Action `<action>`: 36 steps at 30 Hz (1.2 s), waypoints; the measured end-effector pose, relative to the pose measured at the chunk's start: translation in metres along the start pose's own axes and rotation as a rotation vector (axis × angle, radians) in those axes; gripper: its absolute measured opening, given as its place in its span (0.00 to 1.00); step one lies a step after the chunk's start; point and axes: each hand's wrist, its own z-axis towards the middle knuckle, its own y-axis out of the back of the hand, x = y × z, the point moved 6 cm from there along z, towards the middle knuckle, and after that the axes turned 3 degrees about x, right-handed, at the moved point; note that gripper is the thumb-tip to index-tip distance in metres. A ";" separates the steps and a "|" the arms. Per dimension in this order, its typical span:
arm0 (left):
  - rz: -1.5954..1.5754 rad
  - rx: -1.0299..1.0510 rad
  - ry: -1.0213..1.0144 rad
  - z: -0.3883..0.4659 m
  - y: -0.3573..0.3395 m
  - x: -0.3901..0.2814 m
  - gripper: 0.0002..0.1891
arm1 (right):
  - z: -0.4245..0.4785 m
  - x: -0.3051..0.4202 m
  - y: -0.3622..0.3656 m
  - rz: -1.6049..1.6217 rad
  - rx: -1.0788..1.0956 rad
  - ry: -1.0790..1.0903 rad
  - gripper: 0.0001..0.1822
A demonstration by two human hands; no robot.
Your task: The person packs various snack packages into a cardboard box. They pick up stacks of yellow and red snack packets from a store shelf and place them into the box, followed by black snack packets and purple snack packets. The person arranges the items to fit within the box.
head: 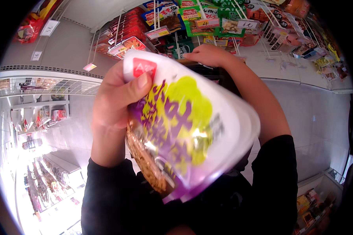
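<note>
My left hand (114, 97) grips the upper left edge of a plastic snack packet (191, 117), thumb across its front. The packet is tilted close to the camera and slightly blurred. It is white, purple and lime green, and brown food shows through a clear part. More than one layer shows along its lower right edge, so a stack is possible. My right hand (210, 55) reaches forward to a brown edge (185, 61) below the hanging packets. Its fingertips are partly hidden, and whether they grip that edge is unclear.
Snack packets in green (194, 17) and red (132, 29) hang from metal display hooks ahead, with price tags (247, 24) at the hook ends. A wire shelf (47, 86) runs along the left. Stocked shelving (50, 179) stands lower left, and a goods bin (314, 205) lower right.
</note>
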 end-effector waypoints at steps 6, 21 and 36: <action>0.138 -0.239 0.122 0.051 0.027 0.040 0.19 | -0.007 0.016 0.003 0.023 0.020 -0.038 0.39; 0.560 -0.508 -0.418 0.080 0.034 0.051 0.13 | -0.002 0.005 0.016 0.345 0.118 0.089 0.37; 0.043 -0.305 -0.058 0.046 -0.010 0.096 0.13 | -0.024 0.000 0.006 0.471 0.161 0.069 0.34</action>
